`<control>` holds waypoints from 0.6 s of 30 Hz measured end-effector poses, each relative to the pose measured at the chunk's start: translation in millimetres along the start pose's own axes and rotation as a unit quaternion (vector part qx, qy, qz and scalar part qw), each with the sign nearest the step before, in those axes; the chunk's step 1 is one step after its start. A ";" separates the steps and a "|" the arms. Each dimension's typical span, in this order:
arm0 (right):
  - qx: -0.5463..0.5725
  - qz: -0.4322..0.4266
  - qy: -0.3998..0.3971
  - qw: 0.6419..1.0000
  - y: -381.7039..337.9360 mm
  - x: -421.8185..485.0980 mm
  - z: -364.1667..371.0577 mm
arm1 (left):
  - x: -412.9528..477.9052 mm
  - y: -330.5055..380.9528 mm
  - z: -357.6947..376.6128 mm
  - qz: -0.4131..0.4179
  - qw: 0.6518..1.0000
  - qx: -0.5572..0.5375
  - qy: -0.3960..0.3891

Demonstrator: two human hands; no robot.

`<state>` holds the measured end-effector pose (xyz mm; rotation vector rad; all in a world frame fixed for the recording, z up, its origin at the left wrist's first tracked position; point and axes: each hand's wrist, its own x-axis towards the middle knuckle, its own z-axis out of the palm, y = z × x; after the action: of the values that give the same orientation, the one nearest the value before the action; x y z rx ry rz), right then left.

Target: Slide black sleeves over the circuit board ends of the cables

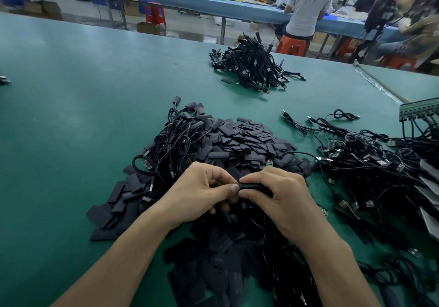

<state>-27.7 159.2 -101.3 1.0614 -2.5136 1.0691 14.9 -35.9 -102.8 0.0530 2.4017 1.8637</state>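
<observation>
Head view shows your two hands meeting low in the centre of the frame over a heap of parts. Your right hand (280, 197) pinches a black sleeve (254, 186) between thumb and forefinger; it is a short, matte, flattened tube lying sideways. Your left hand (202, 192) has its fingers curled, with the thumb tip pressed against the sleeve's left end. Whatever else it holds is hidden by the fingers.

Beneath and beyond your hands spreads the pile of loose sleeves (249, 138), flat dull rectangles that overlap like shingles. Coiled cables (171, 145), thin, glossy and round, lie on its left side. A small green circuit board (269, 163) pokes out just above your right hand. At the right of the frame sprawls a tangle of cables (380, 164) with silvery metal plugs. A further bundle of cables (254, 66) sits well apart in the upper centre.

All of this rests on the desk (83, 116), covered in a smooth green mat with a faint sheen. Past its far edge are a pale floor, cardboard boxes (147, 27), a red stool (155, 14) and a long blue desk (213, 2). A person in a grey shirt (306, 7) sits there on an orange stool (291, 45), back turned.
</observation>
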 end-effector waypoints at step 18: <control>0.129 0.168 0.146 0.966 -5.5 0.4 4.8 | 4.3 -4.8 6.3 -0.016 0.992 -0.084 0.095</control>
<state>-23.7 153.0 -101.5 0.4838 -2.4046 1.5536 11.4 -30.6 -109.2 -0.1815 2.3328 2.1366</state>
